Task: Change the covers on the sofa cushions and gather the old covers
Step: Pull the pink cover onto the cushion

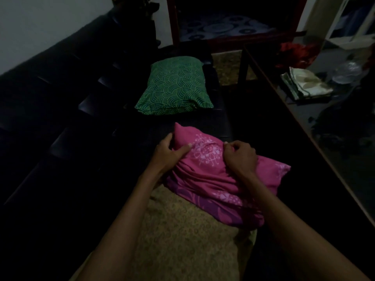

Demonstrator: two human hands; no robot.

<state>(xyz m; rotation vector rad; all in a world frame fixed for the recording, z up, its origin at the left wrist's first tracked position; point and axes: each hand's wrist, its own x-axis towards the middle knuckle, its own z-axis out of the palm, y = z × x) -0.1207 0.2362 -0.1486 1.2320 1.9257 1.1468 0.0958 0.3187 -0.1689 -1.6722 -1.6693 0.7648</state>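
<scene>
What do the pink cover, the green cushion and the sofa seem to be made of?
Pink cover: soft woven cloth, probably cotton; it bunches into folds where both hands grip it. Green cushion: matte printed fabric with a scale pattern. Sofa: looks like dark leather or vinyl, faintly shiny along the tufted panels.

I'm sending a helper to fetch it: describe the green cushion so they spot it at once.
Start at the dark sofa along the wall. On its seat, farther away than the pink cushion gripped by both hands, lies the green cushion, untouched. It alone is green, with a pattern of fine curved scale lines.
</scene>
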